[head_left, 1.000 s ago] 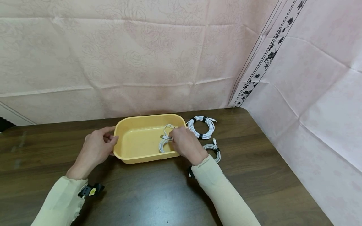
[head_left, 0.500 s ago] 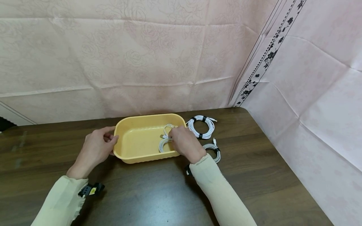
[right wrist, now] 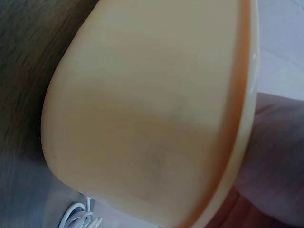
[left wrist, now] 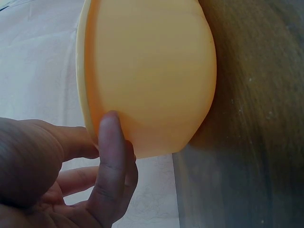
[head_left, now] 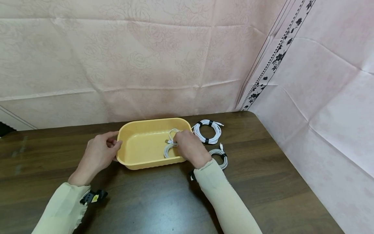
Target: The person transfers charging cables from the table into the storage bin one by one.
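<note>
1. Little has shifted since the earlier frames: only the right forearm has drawn slightly toward the person; both hands keep their places.
2. Left hand [head_left: 100,154]: fingers curled on the left rim of the yellow tub [head_left: 140,148], apparently steadying it on the counter [head_left: 146,201].
3. Right hand [head_left: 190,148]: reaches over the tub's right rim, fingers on the white cable coil [head_left: 169,148] lying inside; actual grip cannot be told.
4. Small coil [head_left: 220,156] lies beside the right wrist.
5. Larger banded coil [head_left: 208,131] lies beyond it.
</note>
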### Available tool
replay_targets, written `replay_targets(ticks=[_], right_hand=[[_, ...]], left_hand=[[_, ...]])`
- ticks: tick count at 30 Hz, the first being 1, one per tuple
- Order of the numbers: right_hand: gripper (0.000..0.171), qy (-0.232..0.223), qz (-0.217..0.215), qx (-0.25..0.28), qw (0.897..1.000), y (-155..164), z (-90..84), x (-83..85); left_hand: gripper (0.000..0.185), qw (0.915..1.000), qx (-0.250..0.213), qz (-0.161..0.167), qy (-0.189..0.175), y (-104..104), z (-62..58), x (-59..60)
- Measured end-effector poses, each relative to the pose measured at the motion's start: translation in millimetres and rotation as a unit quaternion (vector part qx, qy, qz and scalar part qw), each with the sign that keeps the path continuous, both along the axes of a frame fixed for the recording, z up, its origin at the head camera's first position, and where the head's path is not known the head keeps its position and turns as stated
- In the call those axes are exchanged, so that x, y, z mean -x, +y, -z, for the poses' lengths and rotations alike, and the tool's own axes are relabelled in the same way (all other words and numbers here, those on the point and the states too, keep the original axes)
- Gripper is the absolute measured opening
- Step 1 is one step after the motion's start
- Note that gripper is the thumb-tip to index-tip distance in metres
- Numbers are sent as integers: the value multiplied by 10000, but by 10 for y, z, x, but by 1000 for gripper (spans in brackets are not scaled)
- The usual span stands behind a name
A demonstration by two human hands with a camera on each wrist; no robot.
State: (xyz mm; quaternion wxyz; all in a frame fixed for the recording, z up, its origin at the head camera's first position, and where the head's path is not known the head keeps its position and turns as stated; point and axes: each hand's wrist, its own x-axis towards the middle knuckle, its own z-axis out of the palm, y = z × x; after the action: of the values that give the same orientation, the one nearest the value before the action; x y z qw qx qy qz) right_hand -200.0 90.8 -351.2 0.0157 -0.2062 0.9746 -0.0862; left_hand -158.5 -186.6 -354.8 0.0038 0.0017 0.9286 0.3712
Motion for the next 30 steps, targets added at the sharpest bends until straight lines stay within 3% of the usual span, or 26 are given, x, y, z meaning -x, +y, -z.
replay_targets(ticks=[15,30], right_hand=[[20,424,-383,223,9981,-11,-67,-73],[21,279,-693,270,9968,-54,-51,-95]], left_hand=[[49,10000,-22,43,-10,9,8,13],[48,10000,-8,33,6,-4,-5,-6]])
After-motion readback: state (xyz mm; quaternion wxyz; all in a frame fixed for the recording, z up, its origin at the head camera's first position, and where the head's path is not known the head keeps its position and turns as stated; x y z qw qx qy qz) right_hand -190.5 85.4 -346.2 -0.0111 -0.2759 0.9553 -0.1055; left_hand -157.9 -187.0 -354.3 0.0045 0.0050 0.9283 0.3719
